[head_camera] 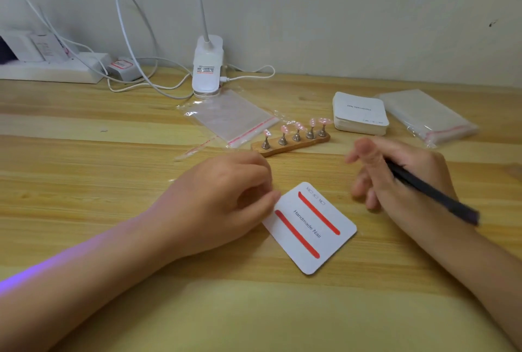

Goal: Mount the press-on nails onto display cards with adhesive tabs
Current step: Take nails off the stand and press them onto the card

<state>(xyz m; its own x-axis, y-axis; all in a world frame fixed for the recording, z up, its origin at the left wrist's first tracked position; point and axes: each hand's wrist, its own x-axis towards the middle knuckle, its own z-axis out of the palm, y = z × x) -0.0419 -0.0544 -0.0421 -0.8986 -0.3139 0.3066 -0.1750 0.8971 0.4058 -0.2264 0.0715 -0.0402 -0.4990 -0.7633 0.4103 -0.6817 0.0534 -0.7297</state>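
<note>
A white display card (324,241) printed "Handmade Nail" lies on the wooden table, with two red adhesive strips (318,214) across it. My left hand (223,199) has curled fingers that touch the card's upper left edge. To the card's right, my right hand (401,182) hovers and holds a black pen (432,192), its fingers blurred. Behind the card, several pink press-on nails (298,126) stand on metal pegs on a wooden holder (291,146).
A stack of blank cards (358,113) lies at the back right beside a pack of clear bags (426,115). One clear bag (230,117) lies in front of a white clip lamp (207,66). A power strip (50,67) and cables line the wall.
</note>
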